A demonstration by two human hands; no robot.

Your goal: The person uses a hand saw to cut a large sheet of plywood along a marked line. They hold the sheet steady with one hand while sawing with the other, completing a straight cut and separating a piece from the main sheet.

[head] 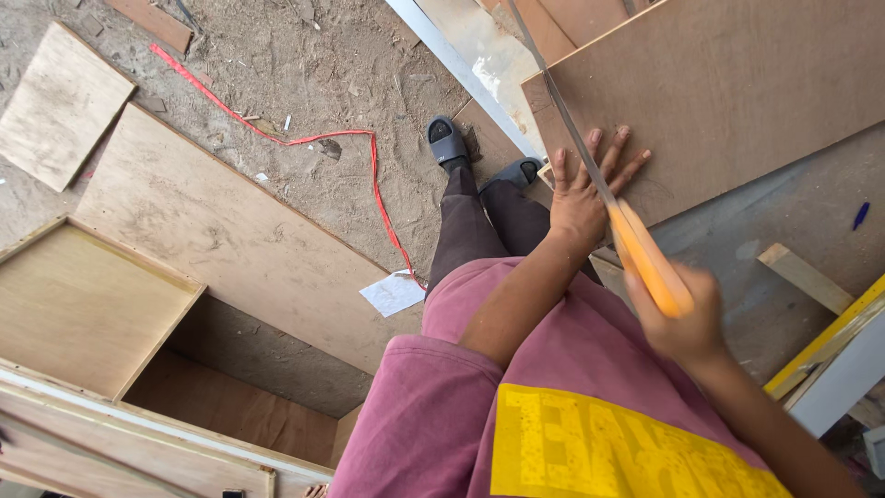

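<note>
My left hand (583,198) lies flat with its fingers spread on a large brown plywood board (737,92), close to the board's near edge. My right hand (687,323) is closed around the orange handle (645,258) of a hand saw. The saw's thin metal blade (562,101) runs up and away from the handle, passing over my left hand and along the board's left edge. My legs in dark trousers and grey slippers (447,143) stand on sandy ground beside the board.
An open wooden box (83,304) sits at the lower left, with a long plywood sheet (230,231) and a smaller panel (55,101) beyond it. A red cord (304,138) and white paper (392,293) lie on the ground. A wood strip (811,277) and blue pen (860,215) are at right.
</note>
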